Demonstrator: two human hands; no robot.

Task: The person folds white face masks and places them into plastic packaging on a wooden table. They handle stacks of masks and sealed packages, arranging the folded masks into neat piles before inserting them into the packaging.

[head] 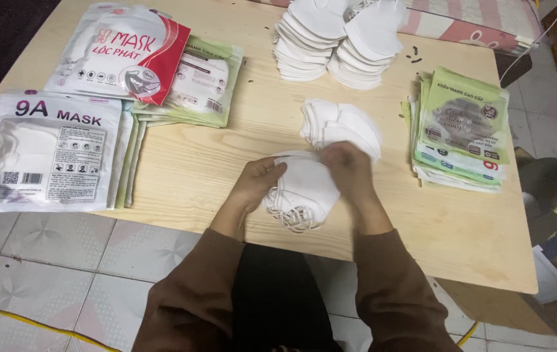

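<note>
Both my hands hold a small stack of white face masks [301,189] over the near part of the wooden table [213,163]. My left hand [257,182] grips the stack's left edge, its ear loops hanging below. My right hand [347,166] pinches the stack's top right side. Just behind my hands lies another small pile of white masks [340,120].
Two tall stacks of white masks [337,39] stand at the back. Filled mask packets [50,146] lie at the left, more under a red-and-white packet [125,52]. A pile of flat green packets [461,130] sits at the right. Tiled floor lies below the table edge.
</note>
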